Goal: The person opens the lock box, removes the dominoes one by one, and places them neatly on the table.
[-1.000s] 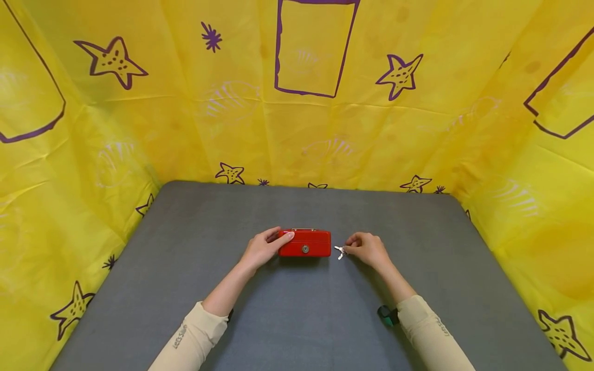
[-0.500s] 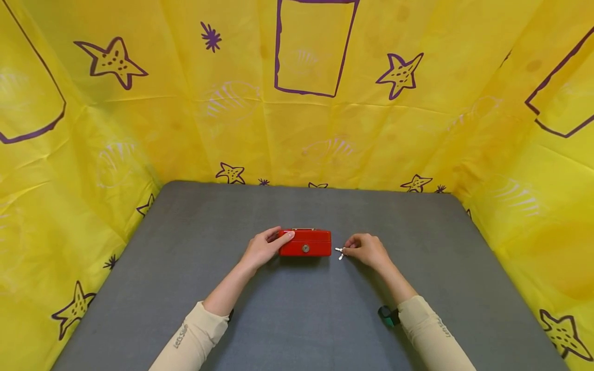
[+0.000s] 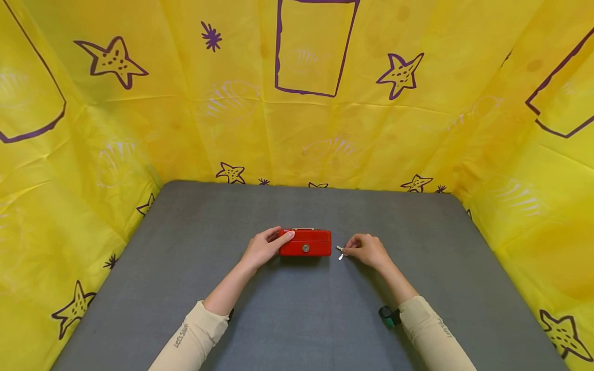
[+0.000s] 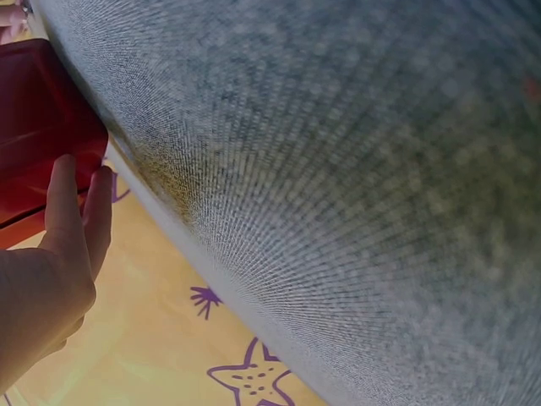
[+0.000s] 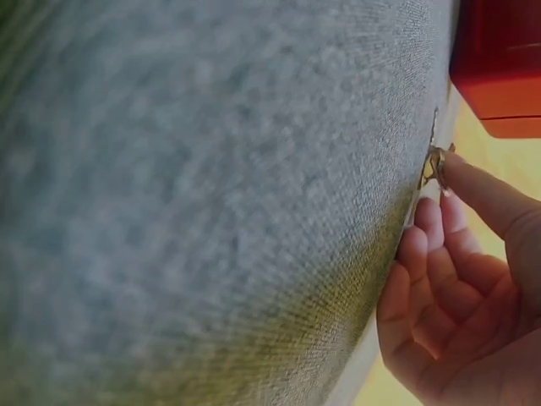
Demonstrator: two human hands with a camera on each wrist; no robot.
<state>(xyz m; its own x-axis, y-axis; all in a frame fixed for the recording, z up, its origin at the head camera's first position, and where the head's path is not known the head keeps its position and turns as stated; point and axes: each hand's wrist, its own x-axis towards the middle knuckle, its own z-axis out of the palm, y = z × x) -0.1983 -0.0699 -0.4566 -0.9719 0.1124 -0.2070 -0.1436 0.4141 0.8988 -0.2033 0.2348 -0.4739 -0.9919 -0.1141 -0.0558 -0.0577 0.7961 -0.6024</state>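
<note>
The keys [image 3: 340, 249], which the right hand [image 3: 368, 249] pinches, have turned a little, and the nearer tip is now slightly farther from the red box [image 3: 310, 242].

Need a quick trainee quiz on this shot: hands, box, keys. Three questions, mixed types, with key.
1. Which hand pinches the keys, and where is the other hand?
2. True or false: the red box has its lid raised.
3. The round lock sits on the box's: A) back; B) right end; C) front, toward the person.

Key:
1. The right hand; the left hand grips the box's left end.
2. False; it is down.
3. C.
</note>
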